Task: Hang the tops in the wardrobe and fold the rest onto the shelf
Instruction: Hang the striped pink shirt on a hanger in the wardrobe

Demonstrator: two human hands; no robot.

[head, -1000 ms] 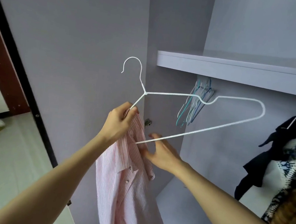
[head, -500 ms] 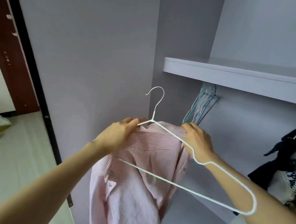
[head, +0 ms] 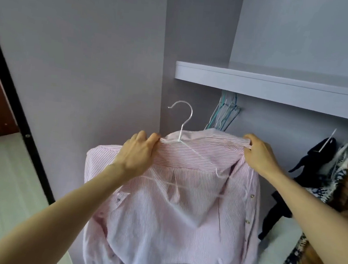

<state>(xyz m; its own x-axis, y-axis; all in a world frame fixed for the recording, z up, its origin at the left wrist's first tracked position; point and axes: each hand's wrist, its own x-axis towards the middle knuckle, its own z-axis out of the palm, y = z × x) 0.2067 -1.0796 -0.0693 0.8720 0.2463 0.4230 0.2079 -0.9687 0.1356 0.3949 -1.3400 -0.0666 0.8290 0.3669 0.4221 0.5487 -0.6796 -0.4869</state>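
Pink-striped cotton button shirt (head: 175, 196) held below the grey wardrobe shelf's (head: 280, 89) front edge, draped on white wire hanger (head: 183, 124). Left hand (head: 138, 151) pinches collar, right hand (head: 258, 155) pinches shoulder. Risk: hanger looks skewed inside; shirt may slip off.

Place: we take this for a home bedroom.
Wardrobe: grey shelf (head: 280, 89) on the right, spare hangers (head: 224, 115) under it.
Clothes: hung garments (head: 323, 169) far right.
Floor: pale boards (head: 3, 178) left.
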